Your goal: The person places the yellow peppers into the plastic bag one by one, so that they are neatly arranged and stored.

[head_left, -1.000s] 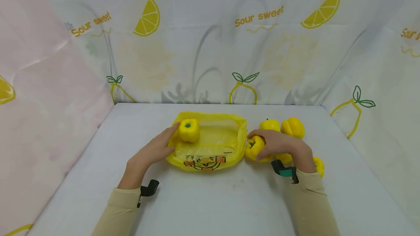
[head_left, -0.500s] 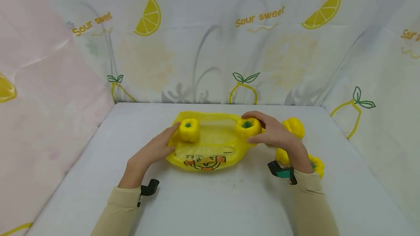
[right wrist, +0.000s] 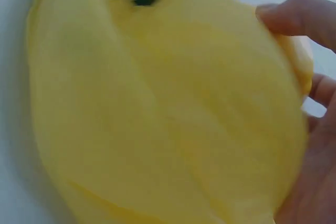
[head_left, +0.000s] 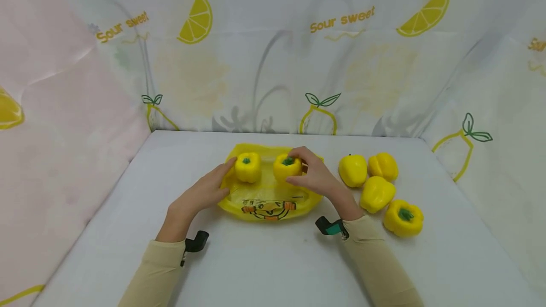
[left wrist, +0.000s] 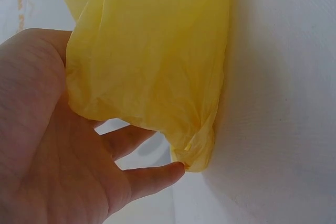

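A yellow plastic bag (head_left: 233,211) lies with its mouth spread, a cartoon print on its near side. My left hand (head_left: 200,195) holds the bag's left rim; in the left wrist view the film hides some of its fingers, while others lie outside it. Beside that hand, a yellow bell pepper (head_left: 247,169) stands stem up in the bag. Over the right half of the bag mouth, my right hand (head_left: 316,178) grips another yellow bell pepper (head_left: 282,172), its green stem upward. The right wrist view shows mostly bag wall, with the thumb (right wrist: 294,17) at its rim.
Several more yellow bell peppers (head_left: 377,195) cluster right of the bag, the nearest one (head_left: 403,221) showing its green stem. All stand or lie on a white-covered table (head_left: 273,269). A lemon-printed cloth (head_left: 273,60) hangs behind and at both sides.
My right hand has lifted a bell pepper from the cluster and carried it left over the bag. My left hand has stayed at the rim.
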Demonstrator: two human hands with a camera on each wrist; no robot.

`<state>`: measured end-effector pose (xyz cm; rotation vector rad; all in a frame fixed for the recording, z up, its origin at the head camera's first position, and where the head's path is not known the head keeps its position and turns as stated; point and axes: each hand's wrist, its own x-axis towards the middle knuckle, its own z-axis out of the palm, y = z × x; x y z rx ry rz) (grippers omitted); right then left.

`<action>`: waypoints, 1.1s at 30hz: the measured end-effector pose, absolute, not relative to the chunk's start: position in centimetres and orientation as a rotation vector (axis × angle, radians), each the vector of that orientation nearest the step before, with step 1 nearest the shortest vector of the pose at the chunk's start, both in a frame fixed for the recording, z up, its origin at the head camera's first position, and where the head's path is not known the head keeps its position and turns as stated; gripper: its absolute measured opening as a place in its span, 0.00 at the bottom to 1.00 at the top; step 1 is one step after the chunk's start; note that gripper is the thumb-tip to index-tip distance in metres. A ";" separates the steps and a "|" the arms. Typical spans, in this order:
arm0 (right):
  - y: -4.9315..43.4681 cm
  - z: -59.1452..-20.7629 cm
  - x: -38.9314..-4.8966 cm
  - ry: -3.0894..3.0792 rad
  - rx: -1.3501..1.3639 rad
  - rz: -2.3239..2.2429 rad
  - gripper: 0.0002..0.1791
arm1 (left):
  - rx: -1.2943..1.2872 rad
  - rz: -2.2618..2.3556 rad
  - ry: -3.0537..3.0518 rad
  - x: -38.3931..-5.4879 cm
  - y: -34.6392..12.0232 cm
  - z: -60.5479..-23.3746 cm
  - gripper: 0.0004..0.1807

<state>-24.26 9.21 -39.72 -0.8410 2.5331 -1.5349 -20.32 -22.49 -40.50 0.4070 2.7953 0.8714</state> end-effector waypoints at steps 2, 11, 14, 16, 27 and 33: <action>8.6 -40.4 -24.6 2.551 -0.830 -1.541 0.28 | 0.404 0.873 2.791 -20.3 -22.5 -40.4 0.44; 6.6 -42.3 -25.5 2.713 -0.842 -1.377 0.29 | 0.411 0.873 2.787 -20.3 -22.5 -40.3 0.44; 6.2 -42.8 -25.7 2.695 -0.840 -1.375 0.27 | 0.424 0.870 2.792 -20.3 -22.5 -40.3 0.44; 5.9 -43.1 -25.8 2.661 -0.836 -1.396 0.26 | 0.428 0.863 2.796 -20.3 -22.5 -40.3 0.44; 6.0 -42.6 -25.5 2.681 -0.793 -1.239 0.31 | 0.430 0.856 2.804 -20.3 -22.6 -40.2 0.44; 6.9 -40.9 -24.9 2.721 -0.835 -1.202 0.31 | 0.410 0.854 2.800 -20.4 -22.6 -40.3 0.44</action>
